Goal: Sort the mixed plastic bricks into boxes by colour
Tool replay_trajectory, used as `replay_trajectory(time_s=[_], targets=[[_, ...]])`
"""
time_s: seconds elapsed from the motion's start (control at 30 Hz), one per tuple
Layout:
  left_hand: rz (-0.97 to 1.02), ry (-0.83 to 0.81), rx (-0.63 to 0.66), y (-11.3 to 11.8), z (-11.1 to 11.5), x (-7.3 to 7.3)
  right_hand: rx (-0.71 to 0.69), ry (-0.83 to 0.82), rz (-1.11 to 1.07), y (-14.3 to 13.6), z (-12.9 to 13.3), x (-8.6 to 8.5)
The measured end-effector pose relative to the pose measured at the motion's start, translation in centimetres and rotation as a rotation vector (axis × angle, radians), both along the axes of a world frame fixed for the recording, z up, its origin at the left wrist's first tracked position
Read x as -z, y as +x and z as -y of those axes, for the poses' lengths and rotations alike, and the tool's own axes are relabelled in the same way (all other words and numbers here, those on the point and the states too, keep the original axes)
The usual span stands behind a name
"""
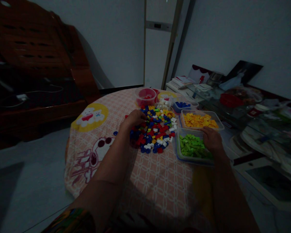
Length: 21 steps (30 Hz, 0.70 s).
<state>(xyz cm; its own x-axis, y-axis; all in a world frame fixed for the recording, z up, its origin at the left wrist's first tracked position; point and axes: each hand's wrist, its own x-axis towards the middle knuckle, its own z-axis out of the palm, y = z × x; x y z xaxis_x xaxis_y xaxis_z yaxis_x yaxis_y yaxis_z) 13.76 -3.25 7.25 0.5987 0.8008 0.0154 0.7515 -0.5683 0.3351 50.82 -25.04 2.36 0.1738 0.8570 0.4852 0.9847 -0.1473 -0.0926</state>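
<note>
A heap of mixed toy bricks (157, 129) in red, blue, white, yellow and green lies mid-table. My left hand (135, 118) is at the heap's upper left edge, fingers curled together; what they hold, if anything, is too small to name. On the right, my right hand (211, 138) is over the right side of a clear box of green bricks (192, 146), its fingertips near the rim shared with the box of yellow bricks (200, 120) behind. Whether those fingers hold a brick is too dark to tell.
Behind the heap stand a round pink tub (145, 96) and a box of blue bricks (183, 105). A patterned cloth covers the round table (155, 184). A cluttered glass table (249, 124) is at the right, a wooden bench (36, 61) at the left.
</note>
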Motion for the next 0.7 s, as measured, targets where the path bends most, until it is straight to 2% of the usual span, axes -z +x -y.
replay_trajectory(time_s=[0.1, 0.23, 0.4, 0.53, 0.7], targets=[[-0.020, 0.038, 0.003, 1.1, 0.4, 0.6, 0.010, -0.001, -0.016, 0.0, 0.0, 0.1], [-0.029, 0.047, -0.085, 2.6, 1.2, 1.5, 0.005, -0.018, -0.022, 0.0, 0.1, 0.0], [0.035, 0.040, -0.123, 2.9, 1.2, 2.0, 0.020, -0.009, -0.008, -0.1, 0.0, 0.0], [0.238, -0.022, -0.090, 2.4, 0.6, 1.9, 0.008, 0.008, -0.001, -0.1, 0.0, 0.0], [0.563, -0.259, -0.024, 3.0, 1.0, 1.6, 0.008, -0.016, -0.011, -0.2, 0.0, -0.1]])
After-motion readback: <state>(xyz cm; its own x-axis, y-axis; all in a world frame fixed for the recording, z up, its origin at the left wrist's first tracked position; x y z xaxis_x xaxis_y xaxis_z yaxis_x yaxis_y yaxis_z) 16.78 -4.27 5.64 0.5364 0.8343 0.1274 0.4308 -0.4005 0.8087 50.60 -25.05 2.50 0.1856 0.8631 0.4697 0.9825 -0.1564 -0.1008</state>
